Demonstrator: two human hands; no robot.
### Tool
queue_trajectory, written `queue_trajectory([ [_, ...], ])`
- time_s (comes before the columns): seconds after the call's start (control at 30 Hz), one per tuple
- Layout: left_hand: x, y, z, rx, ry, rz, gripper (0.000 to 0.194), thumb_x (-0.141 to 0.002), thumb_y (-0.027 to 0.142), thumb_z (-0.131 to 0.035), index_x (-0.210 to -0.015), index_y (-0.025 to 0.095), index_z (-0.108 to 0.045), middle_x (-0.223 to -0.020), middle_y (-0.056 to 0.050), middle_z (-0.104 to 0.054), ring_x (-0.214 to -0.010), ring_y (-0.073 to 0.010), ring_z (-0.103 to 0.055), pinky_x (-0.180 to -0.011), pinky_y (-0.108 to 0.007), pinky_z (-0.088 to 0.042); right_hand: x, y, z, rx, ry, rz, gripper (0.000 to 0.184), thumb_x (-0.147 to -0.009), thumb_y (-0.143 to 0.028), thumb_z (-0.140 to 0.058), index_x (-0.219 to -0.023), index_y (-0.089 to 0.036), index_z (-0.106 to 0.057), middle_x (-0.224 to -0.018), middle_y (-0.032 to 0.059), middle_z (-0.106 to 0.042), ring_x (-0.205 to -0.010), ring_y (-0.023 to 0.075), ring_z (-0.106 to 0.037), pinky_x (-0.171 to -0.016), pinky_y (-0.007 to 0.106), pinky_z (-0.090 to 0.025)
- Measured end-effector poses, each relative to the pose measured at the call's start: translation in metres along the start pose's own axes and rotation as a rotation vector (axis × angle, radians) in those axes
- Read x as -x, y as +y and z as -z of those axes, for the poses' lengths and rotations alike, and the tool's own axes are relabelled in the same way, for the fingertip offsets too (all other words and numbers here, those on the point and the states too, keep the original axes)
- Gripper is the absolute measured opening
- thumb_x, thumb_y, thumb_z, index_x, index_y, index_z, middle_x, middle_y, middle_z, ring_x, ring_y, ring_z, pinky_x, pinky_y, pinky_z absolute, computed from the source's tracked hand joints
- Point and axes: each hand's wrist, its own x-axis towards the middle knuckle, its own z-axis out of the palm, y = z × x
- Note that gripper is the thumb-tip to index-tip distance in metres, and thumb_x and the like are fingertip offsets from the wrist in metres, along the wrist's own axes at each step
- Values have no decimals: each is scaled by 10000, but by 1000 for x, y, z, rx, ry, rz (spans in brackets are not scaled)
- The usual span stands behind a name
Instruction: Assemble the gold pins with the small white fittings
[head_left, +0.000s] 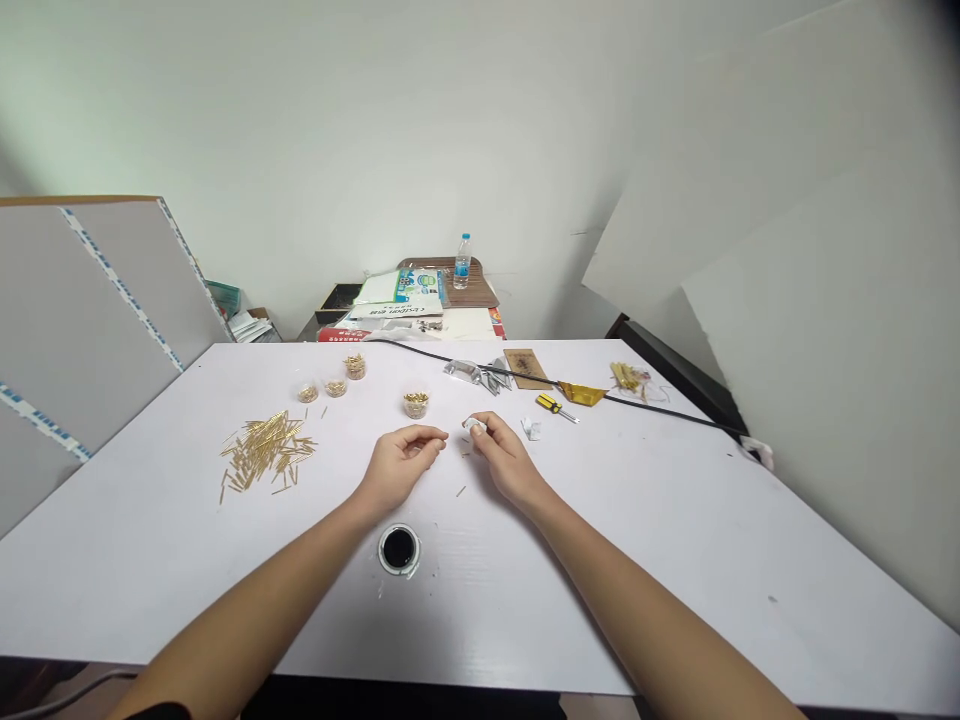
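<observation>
My left hand point(399, 466) is above the table, thumb and fingers brought together; anything at their tips is too small to name. Just to its right, my right hand point(507, 462) pinches a small crumpled white piece point(473, 425), possibly tissue, with a brownish tip beside it. A thin gold pin point(460, 491) lies on the table below the hands, with tinier bits near the right fingers. Behind the left hand stands a clear cup of gold pieces point(416, 404). Nearer me is a small round container of black liquid point(399, 549), with splashes around it.
A heap of gold pins point(266, 450) lies on the left, with several small cups point(354, 367) behind it. To the right are a yellow-black screwdriver point(556, 408), crumpled white tissue point(531, 429), silver packets point(491, 376) and a brown card point(528, 368). A black cable point(667, 409) crosses the back.
</observation>
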Motion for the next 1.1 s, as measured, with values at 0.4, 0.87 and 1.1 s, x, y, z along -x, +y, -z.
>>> queue_trajectory([
  [0.4, 10, -12, 0, -106, 32, -52, 231, -814, 306, -710, -995, 170, -757, -898, -61, -751, -815, -175, -701, -762, -287, -563, 11, -19, -6, 324, -211, 204, 192, -940, -319, -520, -986, -224, -681, -918, 48, -679, -791, 196, -585, -712, 323, -448],
  [0.87, 10, -7, -1, -211, 99, -123, 156, -819, 282, -673, -915, 182, -744, -893, -51, -757, -786, -171, -703, -737, -280, -574, 12, -19, -5, 336, -217, 224, 202, -960, -367, -537, -965, -236, -691, -894, 58, -678, -803, 210, -602, -741, 339, -467],
  [1.1, 11, -3, 1, -290, 81, -127, 128, -825, 279, -675, -908, 185, -699, -835, -22, -732, -710, -141, -674, -678, -251, -553, 12, -21, -3, 362, -237, 277, 212, -969, -346, -526, -974, -237, -707, -905, 70, -693, -815, 217, -618, -740, 350, -486],
])
